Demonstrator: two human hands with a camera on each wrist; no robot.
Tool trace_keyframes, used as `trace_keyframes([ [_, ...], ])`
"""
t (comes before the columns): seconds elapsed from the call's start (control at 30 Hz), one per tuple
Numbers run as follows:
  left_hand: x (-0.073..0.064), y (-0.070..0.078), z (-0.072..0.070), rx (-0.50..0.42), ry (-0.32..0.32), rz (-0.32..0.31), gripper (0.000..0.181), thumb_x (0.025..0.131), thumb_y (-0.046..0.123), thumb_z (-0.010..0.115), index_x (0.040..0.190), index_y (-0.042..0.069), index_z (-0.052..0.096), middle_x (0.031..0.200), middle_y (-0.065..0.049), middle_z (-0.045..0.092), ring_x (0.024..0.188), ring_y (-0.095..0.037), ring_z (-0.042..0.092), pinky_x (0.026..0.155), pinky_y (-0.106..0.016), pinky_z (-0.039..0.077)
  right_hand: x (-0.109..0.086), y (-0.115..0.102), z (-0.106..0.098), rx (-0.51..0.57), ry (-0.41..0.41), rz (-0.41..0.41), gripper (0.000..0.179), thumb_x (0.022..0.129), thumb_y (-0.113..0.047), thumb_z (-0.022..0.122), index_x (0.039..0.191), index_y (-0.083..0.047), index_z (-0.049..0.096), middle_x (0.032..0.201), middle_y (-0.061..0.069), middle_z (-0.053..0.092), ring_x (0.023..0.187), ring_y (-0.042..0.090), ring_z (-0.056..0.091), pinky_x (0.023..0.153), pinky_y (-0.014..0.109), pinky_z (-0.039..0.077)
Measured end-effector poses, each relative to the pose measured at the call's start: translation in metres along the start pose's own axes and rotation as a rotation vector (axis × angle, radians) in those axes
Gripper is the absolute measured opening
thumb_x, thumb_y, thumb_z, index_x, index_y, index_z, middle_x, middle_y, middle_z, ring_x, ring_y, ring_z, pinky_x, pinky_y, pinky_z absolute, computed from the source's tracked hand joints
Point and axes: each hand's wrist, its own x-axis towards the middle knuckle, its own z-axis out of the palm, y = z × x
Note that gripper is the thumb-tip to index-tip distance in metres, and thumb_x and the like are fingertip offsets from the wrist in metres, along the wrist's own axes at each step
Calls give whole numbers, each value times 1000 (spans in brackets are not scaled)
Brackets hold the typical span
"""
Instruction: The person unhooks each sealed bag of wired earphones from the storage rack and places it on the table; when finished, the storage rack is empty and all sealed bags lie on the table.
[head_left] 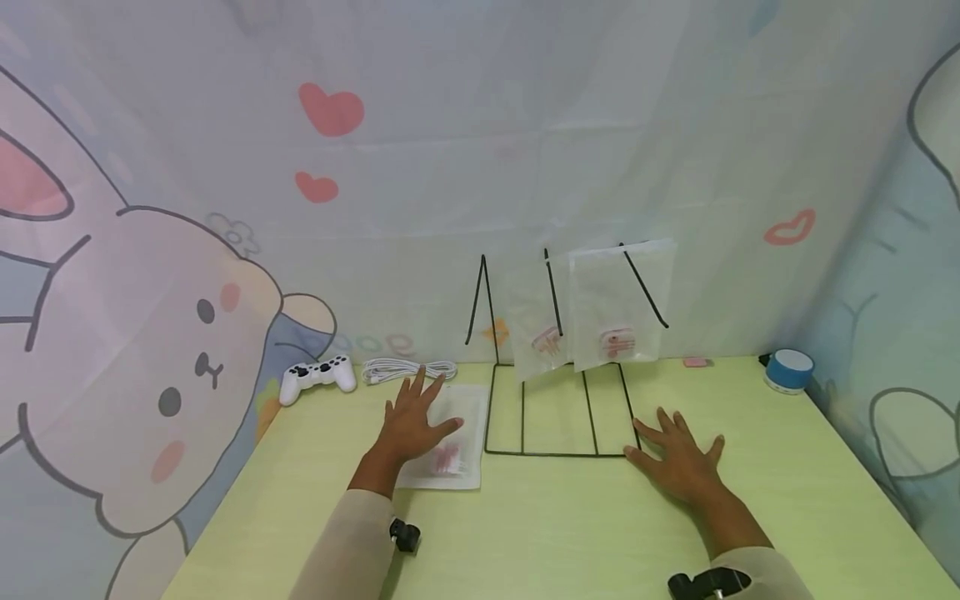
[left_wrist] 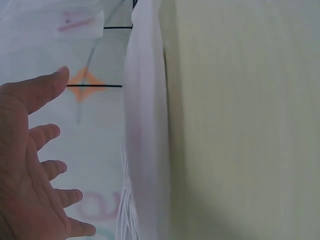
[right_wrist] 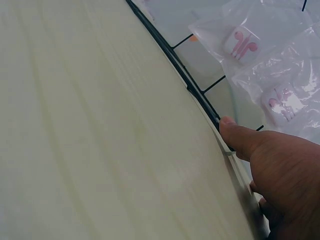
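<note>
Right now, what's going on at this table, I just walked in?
A person's left hand is spread over a plastic packet lying flat on the table. Their right hand is at the near right corner of a black wire rack, touching or nearly touching it. Two similar packets hang on the rack. A white game controller and a coiled white cable lie farther left, toward the back.

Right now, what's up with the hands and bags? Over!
Left hand spread over flat bag. Right hand at near right corner of wire rack. Two bags hanging on rack. White cable close behind flat bag.
</note>
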Motion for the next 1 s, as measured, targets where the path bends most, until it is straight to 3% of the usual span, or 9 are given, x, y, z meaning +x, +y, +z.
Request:
trace_keyframes([
  [0.17, 7, 16, 2, -8, -9, 8, 87, 102, 57, 68, 174, 26, 31, 186, -15, 10, 171, -50, 7, 127, -85, 10, 0, -1, 1, 4, -11, 9, 79, 104, -67, 60, 165, -18, 49, 179, 30, 19, 167, 57, 7, 111, 92, -21],
  [0.4, 21, 33, 2, -247, -33, 36, 86, 102, 51, 73, 174, 28, 33, 186, -12, 9, 171, -48, 11, 128, -81, 20, 0, -1, 0, -1, -6, 1, 78, 104, -67, 60, 165, -18, 49, 178, 31, 20, 167, 57, 8, 111, 93, -21],
  [0.63, 38, 43, 6, -468, -71, 138, 78, 102, 40, 77, 170, 32, 40, 186, -5, 14, 171, -41, 16, 130, -77, 22, -1, -4, -4, -3, -3, -10, 77, 105, -64, 61, 164, -16, 50, 178, 32, 20, 165, 59, 8, 110, 95, -18],
  [0.8, 51, 54, 10, -538, -105, 206, 73, 103, 33, 77, 168, 25, 46, 185, -11, 17, 169, -42, 24, 130, -74, 27, -2, -6, -6, -14, -7, -4, 78, 105, -65, 60, 165, -16, 49, 178, 32, 20, 165, 59, 9, 110, 95, -17],
  [1.0, 67, 68, 14, -614, -153, 196, 69, 101, 34, 78, 164, 37, 49, 184, 1, 23, 168, -37, 30, 129, -72, 32, -1, -8, -6, -13, -6, -2, 78, 105, -64, 60, 165, -15, 50, 177, 32, 21, 165, 60, 9, 110, 95, -17],
])
